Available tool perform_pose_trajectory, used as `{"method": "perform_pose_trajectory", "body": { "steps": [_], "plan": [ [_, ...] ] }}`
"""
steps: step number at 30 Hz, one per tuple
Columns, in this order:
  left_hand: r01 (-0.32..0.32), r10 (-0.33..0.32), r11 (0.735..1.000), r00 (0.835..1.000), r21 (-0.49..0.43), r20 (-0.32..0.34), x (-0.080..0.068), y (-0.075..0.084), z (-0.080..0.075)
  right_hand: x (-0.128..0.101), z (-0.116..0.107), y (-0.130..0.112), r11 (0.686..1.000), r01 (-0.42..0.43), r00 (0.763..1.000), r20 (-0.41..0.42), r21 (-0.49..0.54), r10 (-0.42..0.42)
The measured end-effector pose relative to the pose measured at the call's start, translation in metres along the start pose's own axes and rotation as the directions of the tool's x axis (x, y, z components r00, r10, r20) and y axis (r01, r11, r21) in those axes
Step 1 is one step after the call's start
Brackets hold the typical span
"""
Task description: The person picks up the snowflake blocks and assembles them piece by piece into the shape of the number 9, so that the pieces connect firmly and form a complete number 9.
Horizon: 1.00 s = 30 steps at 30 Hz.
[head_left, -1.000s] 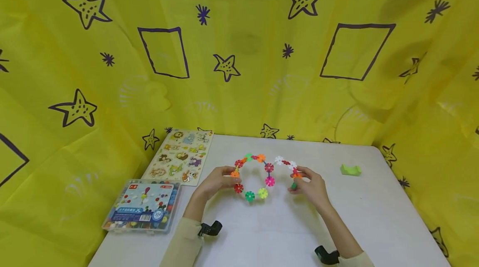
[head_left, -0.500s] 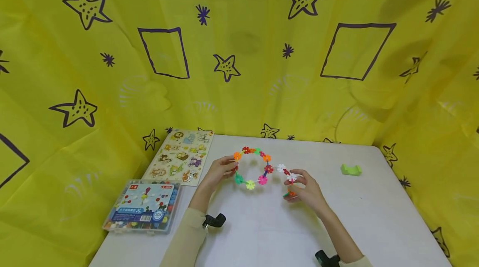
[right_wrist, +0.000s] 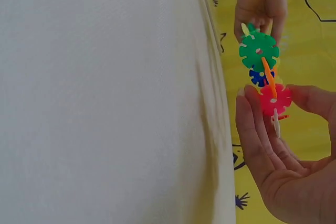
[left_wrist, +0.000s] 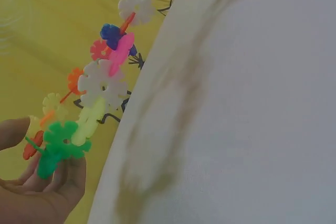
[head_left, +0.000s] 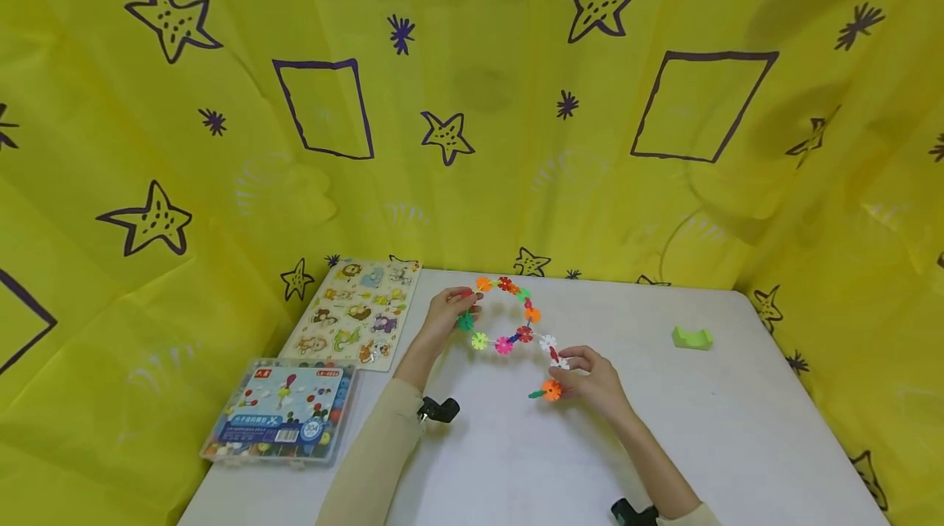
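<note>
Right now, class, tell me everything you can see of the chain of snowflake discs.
The chain of snowflake discs is a string of small notched plastic discs slotted edge to edge: orange, red, green, yellow, pink, white. It forms a loop with a tail, held above the white table. The left hand pinches the loop; the right hand holds the tail.

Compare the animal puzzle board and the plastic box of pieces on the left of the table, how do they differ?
The puzzle board is a flat, pale slab showing cartoon animals; the plastic box is thicker, clear-sided, with a blue and white label on its lid. The puzzle board lies farther back, against the yellow cloth; the plastic box sits near the table's front edge. Both rest flat, left of the left hand, untouched.
</note>
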<state>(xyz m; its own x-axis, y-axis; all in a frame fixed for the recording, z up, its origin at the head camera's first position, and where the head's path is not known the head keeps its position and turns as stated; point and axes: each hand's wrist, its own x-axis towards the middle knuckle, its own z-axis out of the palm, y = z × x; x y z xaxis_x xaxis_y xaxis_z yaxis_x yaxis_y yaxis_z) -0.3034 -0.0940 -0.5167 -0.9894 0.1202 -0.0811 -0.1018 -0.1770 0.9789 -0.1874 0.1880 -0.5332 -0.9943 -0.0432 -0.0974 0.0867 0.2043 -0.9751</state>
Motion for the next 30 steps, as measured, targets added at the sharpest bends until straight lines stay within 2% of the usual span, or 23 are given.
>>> {"method": "perform_pose_trajectory", "body": {
  "steps": [4, 9, 12, 17, 21, 25, 30],
  "plan": [
    [0.009, -0.008, 1.0, 1.0, -0.022, 0.006, 0.013, -0.001, 0.007, 0.004, 0.006, 0.006, 0.999, 0.01, 1.0, -0.008, -0.041, -0.01],
    [0.033, -0.033, 0.999, 0.999, -0.003, 0.023, 0.03, -0.003, 0.012, 0.008, 0.014, 0.008, 0.998, 0.009, 0.997, 0.07, 0.066, -0.013],
    [0.038, -0.039, 0.999, 0.999, 0.021, 0.014, 0.039, -0.005, 0.014, 0.01, 0.019, 0.008, 0.994, -0.01, 0.997, 0.078, 0.11, 0.001],
    [0.027, -0.026, 0.999, 0.995, 0.018, -0.095, 0.054, -0.014, 0.02, 0.015, 0.025, 0.008, 0.993, -0.03, 0.999, 0.032, 0.115, 0.027],
    [0.019, -0.006, 0.997, 0.983, 0.068, -0.182, 0.062, -0.022, 0.026, 0.021, 0.031, 0.009, 0.991, -0.038, 0.999, 0.007, 0.127, 0.038],
    [0.021, 0.005, 0.992, 0.98, 0.126, -0.201, 0.069, -0.031, 0.028, 0.026, 0.038, 0.011, 0.989, -0.046, 0.999, 0.002, 0.144, 0.046],
    [0.012, 0.017, 0.988, 0.981, 0.151, -0.192, 0.072, -0.033, 0.03, 0.027, 0.041, 0.011, 0.983, -0.03, 1.0, 0.012, 0.184, 0.029]
  ]
}}
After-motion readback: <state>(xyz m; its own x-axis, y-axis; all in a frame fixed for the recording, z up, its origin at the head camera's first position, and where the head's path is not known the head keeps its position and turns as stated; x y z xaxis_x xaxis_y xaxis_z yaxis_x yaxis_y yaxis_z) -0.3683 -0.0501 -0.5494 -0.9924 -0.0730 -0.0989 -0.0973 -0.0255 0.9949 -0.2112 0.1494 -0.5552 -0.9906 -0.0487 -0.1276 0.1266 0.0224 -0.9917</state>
